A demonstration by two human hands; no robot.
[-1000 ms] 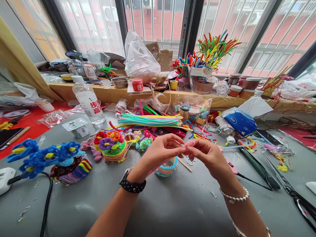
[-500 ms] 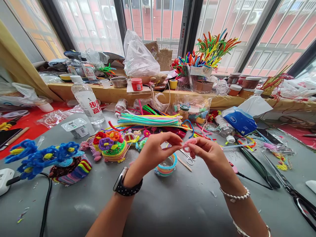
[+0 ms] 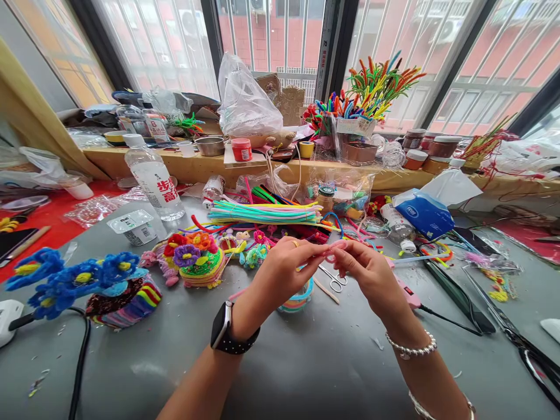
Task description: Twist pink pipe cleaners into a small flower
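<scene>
**My left hand [image 3: 284, 269] is closing in toward my right hand [image 3: 371, 273] at the pink strand [image 3: 338, 247]**

Since the frame half a second ago, my left fingertips are pressing together where a gap was showing; my left wrist is turning, so that the watch [image 3: 224, 324] is presenting more of its face, and this hand is covering more of the blue-rimmed jar [image 3: 296, 305]. My right hand is staying nearly in place.

The governing relation: the pink strand is lying between the two sets of fingertips, to the right of my left hand and to the left of my right, raised above the surface [image 3: 315, 373]. Both hands are sitting about equally near, each touching it. Its visible part is forming a small bent loop, largely hidden by fingers, so I am not making out a clear long axis. A pink length [image 3: 237, 294] is showing beside my left wrist; whether it is joining the same strand, I cannot tell.

State of the hands: my left is pinching the strand between thumb and forefinger; my right is grasping it likewise, its other fingers curling. Beyond the jar, to its right, the scissors [image 3: 336, 282] and a wooden stick [image 3: 326, 290] are resting untouched.
</scene>
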